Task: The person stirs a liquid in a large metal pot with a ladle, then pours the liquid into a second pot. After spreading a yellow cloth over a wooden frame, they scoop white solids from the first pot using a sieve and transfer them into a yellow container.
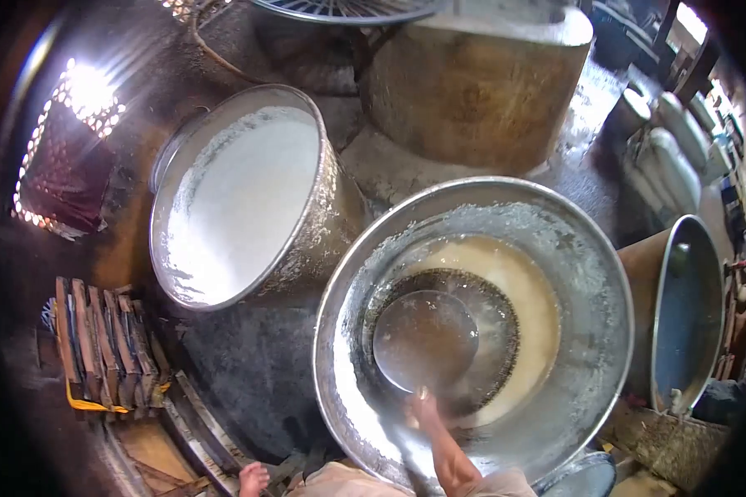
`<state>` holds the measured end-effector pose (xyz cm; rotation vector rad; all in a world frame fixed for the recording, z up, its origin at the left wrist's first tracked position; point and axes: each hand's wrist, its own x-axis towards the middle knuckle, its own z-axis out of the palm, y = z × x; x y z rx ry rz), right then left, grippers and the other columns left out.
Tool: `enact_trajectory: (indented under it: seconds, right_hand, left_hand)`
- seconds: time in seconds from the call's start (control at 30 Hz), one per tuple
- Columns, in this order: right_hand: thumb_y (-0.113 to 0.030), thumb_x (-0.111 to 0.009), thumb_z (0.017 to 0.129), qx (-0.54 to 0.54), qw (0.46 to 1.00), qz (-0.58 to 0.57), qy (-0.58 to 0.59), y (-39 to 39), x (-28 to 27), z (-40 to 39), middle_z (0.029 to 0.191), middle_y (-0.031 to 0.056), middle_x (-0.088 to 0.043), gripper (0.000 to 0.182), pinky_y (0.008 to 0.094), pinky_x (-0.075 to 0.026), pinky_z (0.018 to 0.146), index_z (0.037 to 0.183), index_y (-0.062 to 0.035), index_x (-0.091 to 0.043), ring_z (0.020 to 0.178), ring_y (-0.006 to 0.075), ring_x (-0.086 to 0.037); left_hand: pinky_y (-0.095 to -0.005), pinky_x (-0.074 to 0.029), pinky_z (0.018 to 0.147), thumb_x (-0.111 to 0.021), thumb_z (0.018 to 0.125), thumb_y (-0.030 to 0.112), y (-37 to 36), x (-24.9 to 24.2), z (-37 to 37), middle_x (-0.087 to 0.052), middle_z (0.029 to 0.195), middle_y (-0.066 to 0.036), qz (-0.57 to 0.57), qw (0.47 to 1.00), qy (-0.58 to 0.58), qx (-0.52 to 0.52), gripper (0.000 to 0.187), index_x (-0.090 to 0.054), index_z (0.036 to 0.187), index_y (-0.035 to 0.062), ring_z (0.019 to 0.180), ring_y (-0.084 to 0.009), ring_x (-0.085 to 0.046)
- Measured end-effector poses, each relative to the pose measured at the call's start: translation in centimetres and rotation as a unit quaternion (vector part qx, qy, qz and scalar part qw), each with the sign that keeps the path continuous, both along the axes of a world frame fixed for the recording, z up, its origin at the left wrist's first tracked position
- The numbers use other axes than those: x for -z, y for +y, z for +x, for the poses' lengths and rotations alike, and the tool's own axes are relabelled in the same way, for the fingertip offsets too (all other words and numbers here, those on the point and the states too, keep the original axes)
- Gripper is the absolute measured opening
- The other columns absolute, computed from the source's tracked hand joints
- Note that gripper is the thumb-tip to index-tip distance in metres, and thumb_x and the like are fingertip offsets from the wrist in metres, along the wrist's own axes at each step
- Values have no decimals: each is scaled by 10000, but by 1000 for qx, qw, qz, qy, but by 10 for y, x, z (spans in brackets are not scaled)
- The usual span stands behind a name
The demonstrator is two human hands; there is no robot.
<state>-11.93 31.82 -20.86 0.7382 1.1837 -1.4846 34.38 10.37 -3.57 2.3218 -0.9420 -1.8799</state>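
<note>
My right hand (423, 409) reaches into a large metal pot (593, 331), its fingers closed on the near edge of a round metal bowl (427, 340). The bowl sits within a wider, dark, speckled round vessel (499, 331), whose kind I cannot make out. Pale, cloudy liquid (539, 311) surrounds that vessel on its far and right sides. White residue coats the pot's inner wall. Down at the bottom edge, my left hand (254, 479) is outside the pot, fingers loosely bent and apart, with nothing visible in them.
A second large pot (244, 199), full of white material, stands at left. Behind are a big cylindrical vat (472, 91) and a spoked wheel (348, 10). Another metal vessel (688, 315) is at right. Stacked wooden slats (108, 344) lie at left, filled sacks (675, 170) at far right.
</note>
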Motion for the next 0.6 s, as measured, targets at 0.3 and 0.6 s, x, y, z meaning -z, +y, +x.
enact_trajectory:
  seconds: [0.3,0.6]
  right_hand:
    - [50,-512,687,62,979,46,186,-34,-191,29,570,83,-472,45,294,-399,357,704,21,-482,420,166,-466]
    - [51,-536,674,-20,936,125,329,-102,-281,116,516,73,-477,52,284,-373,314,704,37,-497,396,161,-480]
  left_hand:
    - [-291,-431,533,-451,812,195,-21,64,-38,-567,831,-72,-98,988,118,-2,250,-483,1044,105,649,-163,-552]
    - [-397,-438,613,-479,788,276,0,186,83,-562,899,-86,-5,986,155,-66,292,-488,1030,112,713,-242,-551]
